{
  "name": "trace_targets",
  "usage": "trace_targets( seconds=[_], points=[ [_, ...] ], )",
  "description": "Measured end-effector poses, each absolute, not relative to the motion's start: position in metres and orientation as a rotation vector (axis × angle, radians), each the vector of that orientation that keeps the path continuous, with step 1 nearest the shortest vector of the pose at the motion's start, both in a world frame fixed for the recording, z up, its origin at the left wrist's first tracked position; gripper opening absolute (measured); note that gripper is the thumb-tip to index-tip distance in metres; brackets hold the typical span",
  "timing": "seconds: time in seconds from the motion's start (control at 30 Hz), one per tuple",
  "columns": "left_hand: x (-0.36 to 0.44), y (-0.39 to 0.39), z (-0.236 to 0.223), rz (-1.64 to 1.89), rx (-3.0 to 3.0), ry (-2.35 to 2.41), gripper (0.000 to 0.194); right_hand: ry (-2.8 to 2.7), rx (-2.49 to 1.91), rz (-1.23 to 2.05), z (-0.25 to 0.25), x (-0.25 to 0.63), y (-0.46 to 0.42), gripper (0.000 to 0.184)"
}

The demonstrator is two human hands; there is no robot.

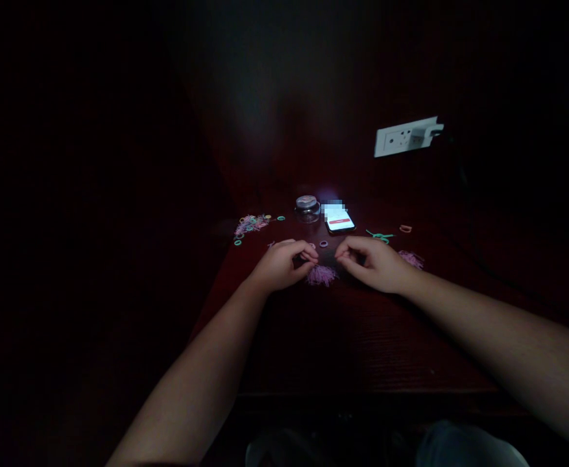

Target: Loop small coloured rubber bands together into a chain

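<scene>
My left hand [287,263] hovers over the dark red table, its thumb and fingers pinched together. Facing it is my right hand [374,264], also closed in a pinch. Whatever either hand holds, if anything, is too small and dim to make out. Between the two, beside my left fingertips, lies a pile of thin purple-pink strands [322,275]. Just beyond the pile sits a small purple ring-shaped band [324,244]. Another pink strand pile [412,259] is partly hidden behind my right wrist.
At the back stand a clear lidded jar [307,211] and a phone with a lit screen [341,224]. A heap of mixed bands and strands [251,224] lies far left. Green bands [380,237] and an orange band [405,228] lie right. A wall socket [405,137] holds a plug.
</scene>
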State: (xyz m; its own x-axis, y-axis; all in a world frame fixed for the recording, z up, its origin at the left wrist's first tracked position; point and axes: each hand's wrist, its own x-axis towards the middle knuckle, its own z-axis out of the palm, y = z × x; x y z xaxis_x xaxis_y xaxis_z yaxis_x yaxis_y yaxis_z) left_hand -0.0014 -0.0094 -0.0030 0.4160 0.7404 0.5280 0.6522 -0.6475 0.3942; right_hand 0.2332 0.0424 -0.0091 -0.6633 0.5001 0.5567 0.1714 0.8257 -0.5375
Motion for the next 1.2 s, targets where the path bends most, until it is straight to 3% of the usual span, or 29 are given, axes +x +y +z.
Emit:
trace_targets(
  seconds=[0.37,0.47,0.67,0.8,1.2],
  points=[
    [0.003,-0.006,-0.006,0.900,2.485,1.298,0.012,-2.268,-0.496,0.590,-0.008,0.233,0.042,0.008],
    [0.001,-0.005,-0.006,0.877,2.543,1.357,0.020,-2.264,-0.501,0.599,-0.008,0.233,0.042,0.008],
    [-0.043,0.003,-0.010,1.204,2.211,2.060,0.032,-2.260,-0.487,0.600,-0.008,0.234,0.043,0.007],
    [-0.074,0.006,-0.020,1.016,1.840,2.380,0.034,-2.282,-0.475,0.571,-0.009,0.234,0.043,0.007],
    [-0.076,0.012,-0.039,0.811,1.856,2.373,0.021,-2.308,-0.496,0.545,-0.008,0.234,0.042,0.009]
  ],
)
